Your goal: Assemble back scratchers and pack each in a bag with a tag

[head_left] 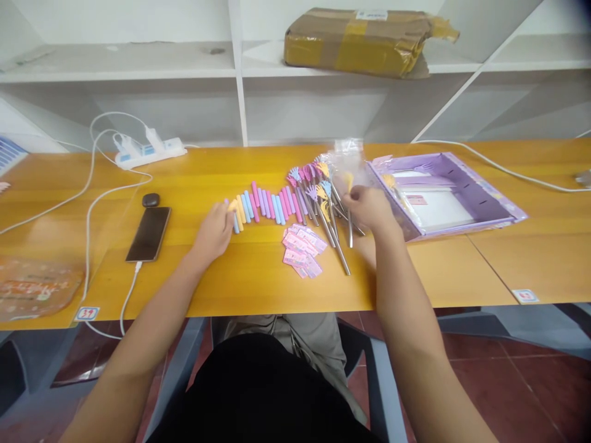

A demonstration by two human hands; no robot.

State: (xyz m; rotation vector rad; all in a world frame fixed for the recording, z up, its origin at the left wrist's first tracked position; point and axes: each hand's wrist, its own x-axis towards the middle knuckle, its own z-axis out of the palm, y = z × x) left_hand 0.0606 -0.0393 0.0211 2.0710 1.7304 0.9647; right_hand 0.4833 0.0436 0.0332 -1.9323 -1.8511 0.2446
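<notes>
We list: pink printed cards [302, 251], nearest; left hand [213, 232] at row of pastel tubes [266, 204], grip we cannot tell; right hand [369, 206] pinching yellow-headed metal rod [350, 237] beside piled hand-headed metal rods [322, 192]; open purple cardboard box [475, 184], right; clear plastic bag [346, 161], farther back.

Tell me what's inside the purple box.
The purple box holds a purple hand-shaped piece, a small pink card and, along its left side, clear plastic packaging. What lies beneath the card is covered.
</notes>
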